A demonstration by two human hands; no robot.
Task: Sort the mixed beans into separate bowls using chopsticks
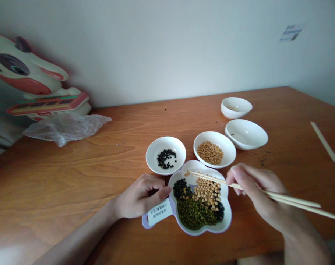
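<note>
My right hand [257, 191] is closed round a pair of wooden chopsticks [280, 197]. Their tips are close together over the upper part of a paw-shaped plate [227, 191], by a small yellowish piece. On that plate lie green beans [196, 214], tan soybeans [207, 191] and black beans [181, 187]. My left hand [145, 195] grips the plate's left edge near its labelled handle [159, 214], thumb against the rim. Just behind the plate stand a white bowl [152, 156] with black beans and another white bowl [230, 154] with soybeans.
Farther right stand a white bowl [250, 134] with a few dark bits and another bowl [237, 105] at the back. A pale strip [324, 141] lies at the right. A cow-shaped toy keyboard [48, 105] and a clear plastic bag [70, 129] sit at left, before the wall.
</note>
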